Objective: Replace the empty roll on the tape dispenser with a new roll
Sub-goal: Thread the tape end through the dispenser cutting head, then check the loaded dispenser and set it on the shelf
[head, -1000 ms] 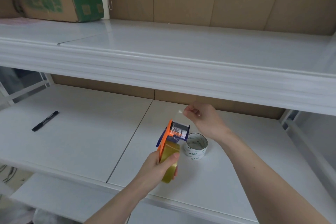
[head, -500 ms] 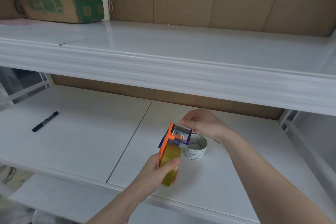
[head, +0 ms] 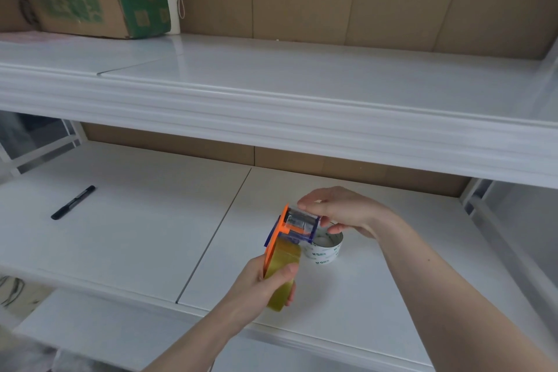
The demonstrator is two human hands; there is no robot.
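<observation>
Gripping the orange plastic tape dispenser with its yellowish new tape roll, our left hand hides the handle; our right hand pinches its clear head above the white empty core.

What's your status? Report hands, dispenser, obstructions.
Left hand gripping new tape roll mounted on orange dispenser. Right hand at its cutter head. Empty core standing on shelf just behind. Nothing in the way.

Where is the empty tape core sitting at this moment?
In the head view, the empty core stands on the lower shelf, right of centre, just behind the dispenser and below the right hand.
</observation>
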